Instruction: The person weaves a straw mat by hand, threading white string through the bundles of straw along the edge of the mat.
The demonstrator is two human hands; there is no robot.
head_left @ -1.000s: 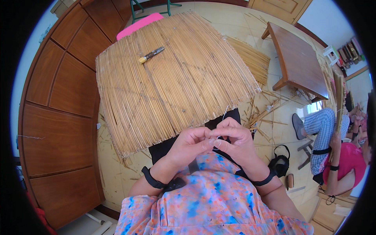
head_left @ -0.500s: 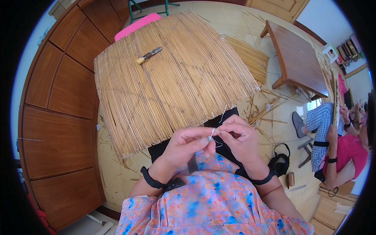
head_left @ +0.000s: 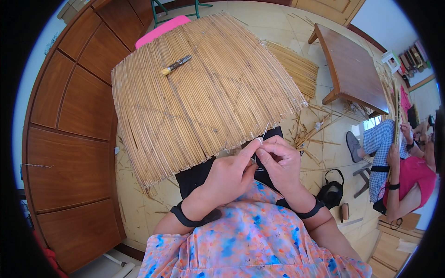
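A thin white string (head_left: 265, 130) comes off the near edge of a large mat of straw-coloured reed stalks (head_left: 199, 92). Both my hands meet at this edge, just in front of my lap. My left hand (head_left: 232, 173) pinches the string with its forefinger raised against the mat's edge. Beside it, my right hand (head_left: 280, 162) grips the same string between thumb and forefinger. A loose end hangs below the fingers. Whether there is a knot between the fingertips is hidden. On the mat's far half lies a dark-handled tool with a yellowish end (head_left: 176, 65).
Wooden cabinets (head_left: 69, 167) stand along the left. A pink seat (head_left: 162, 31) shows beyond the mat. To the right are a second reed mat (head_left: 296, 69), a low brown table (head_left: 352, 69), scattered stalks (head_left: 315, 132), a black bag (head_left: 331, 192) and a seated person (head_left: 408, 180) holding stalks.
My hands have shifted slightly, with the left forefinger now stretched up toward the mat's edge. The string loop between the fingers has drawn closer to the mat. The mat stays put.
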